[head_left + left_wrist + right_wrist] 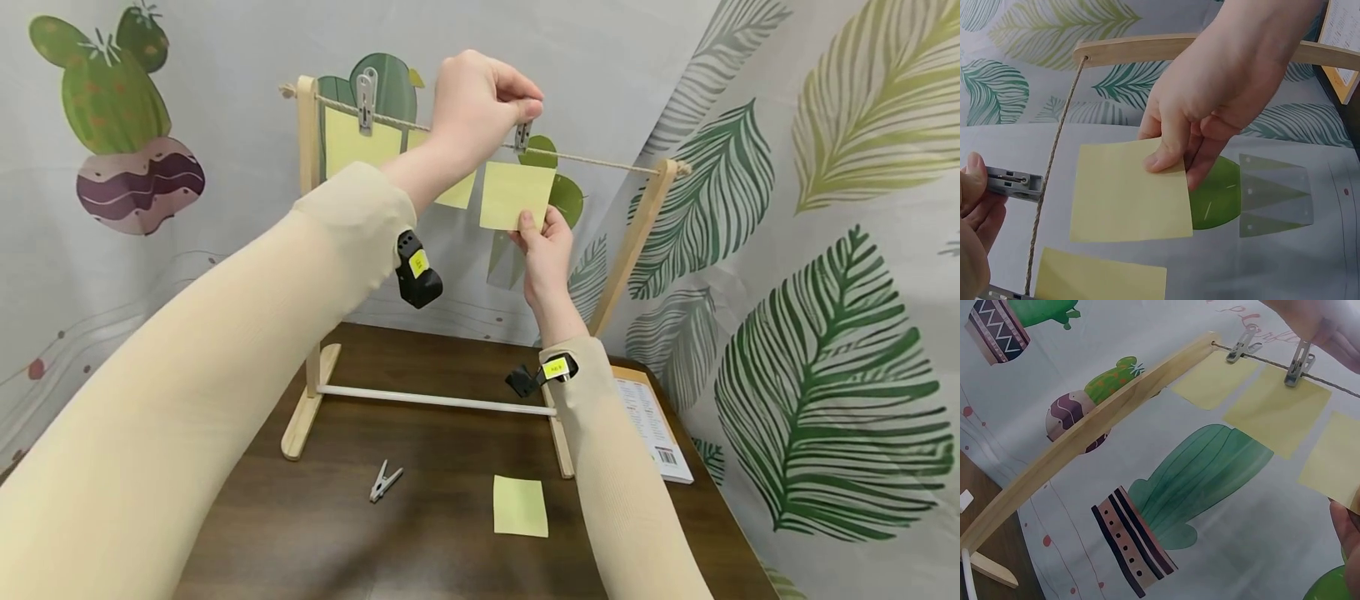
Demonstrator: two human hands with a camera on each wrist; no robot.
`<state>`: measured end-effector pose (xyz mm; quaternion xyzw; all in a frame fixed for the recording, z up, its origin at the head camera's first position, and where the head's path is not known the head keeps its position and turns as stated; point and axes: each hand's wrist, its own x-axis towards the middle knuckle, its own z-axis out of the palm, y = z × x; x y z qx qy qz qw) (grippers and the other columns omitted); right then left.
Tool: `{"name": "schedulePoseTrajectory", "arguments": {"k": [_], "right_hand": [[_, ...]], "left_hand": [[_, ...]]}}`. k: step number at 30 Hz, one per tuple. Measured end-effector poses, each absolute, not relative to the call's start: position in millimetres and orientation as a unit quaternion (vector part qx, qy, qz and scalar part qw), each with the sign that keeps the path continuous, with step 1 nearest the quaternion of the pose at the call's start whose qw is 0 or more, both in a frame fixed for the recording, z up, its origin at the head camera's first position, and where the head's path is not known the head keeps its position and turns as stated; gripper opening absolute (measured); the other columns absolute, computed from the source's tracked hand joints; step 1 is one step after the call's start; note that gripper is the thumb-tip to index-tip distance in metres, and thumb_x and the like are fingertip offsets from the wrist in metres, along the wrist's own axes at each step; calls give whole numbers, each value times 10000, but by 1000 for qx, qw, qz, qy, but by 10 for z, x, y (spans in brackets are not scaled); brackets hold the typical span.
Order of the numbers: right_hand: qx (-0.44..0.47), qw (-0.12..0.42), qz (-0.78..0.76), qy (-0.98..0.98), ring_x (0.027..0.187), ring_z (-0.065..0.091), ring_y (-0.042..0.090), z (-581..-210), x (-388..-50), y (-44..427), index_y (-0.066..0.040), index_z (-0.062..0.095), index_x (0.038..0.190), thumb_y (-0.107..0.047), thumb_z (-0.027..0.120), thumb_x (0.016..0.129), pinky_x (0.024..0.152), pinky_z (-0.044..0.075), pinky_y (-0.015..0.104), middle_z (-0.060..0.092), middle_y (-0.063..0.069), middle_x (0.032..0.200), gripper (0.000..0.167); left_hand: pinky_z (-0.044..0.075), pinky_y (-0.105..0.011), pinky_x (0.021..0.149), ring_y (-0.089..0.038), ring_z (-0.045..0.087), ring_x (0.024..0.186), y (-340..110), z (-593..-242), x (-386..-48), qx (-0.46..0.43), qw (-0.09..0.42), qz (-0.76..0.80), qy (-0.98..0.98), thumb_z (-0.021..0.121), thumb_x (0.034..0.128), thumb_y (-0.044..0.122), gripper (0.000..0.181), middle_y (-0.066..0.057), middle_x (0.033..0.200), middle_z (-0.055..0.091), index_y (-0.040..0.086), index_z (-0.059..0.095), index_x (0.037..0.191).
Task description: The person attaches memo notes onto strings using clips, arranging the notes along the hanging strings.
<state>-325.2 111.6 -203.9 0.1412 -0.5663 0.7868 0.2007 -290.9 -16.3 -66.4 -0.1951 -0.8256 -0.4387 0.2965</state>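
The yellow note (517, 196) is up in the air just below the rope (607, 162), in the right hand (549, 254), whose thumb lies on the front face and fingers behind, pinching the lower right corner. It looks like plain paper: next to weightless, flexible, easily creased, and liable to flop or swing if taken by one corner alone. A light pinch near the bottom edge seems the best hold, since it leaves the top edge free. The left hand (472, 104) has thumb and fingers clamped on the upper end of a metal clip (522, 136) at the rope; the clip seems stiff, small and perhaps a little slippery, best squeezed at its handle ends. Whether its lower tips are parted, I cannot tell. The note is near square, so no long axis stands out; its face is turned toward the wearer, and its top edge runs almost parallel to the rope, apart from it and from the clip's lower tips. The clip's long axis stands close to upright in the head view, crossing the rope, handles up. A loose clip (385, 483) lies slantwise on the table (450, 542), and a spare note (521, 506) lies flat to its right.
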Motion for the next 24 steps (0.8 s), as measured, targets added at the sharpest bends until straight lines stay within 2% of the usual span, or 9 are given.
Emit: {"name": "schedulePoseTrajectory", "arguments": {"k": [13, 24], "right_hand": [[144, 198, 795, -555, 736, 634, 50, -1996, -3242, 1098, -7, 567, 1063, -33, 520, 986, 716, 521, 185, 672, -38, 813, 94], [148, 197, 792, -559, 750, 632, 51, -1977, -3243, 1085, 45, 556, 1142, -51, 517, 990, 728, 524, 179, 670, -31, 842, 184]], "left_hand": [[493, -173, 814, -74, 681, 936, -104, -679, -2936, -176, 262, -439, -841, 699, 914, 256, 182, 37, 1050, 757, 178, 780, 1057], [467, -161, 867, -62, 681, 966, -105, -743, -2932, -163, 267, -416, -854, 696, 913, 306, 222, 52, 1066, 752, 201, 767, 1095]]}}
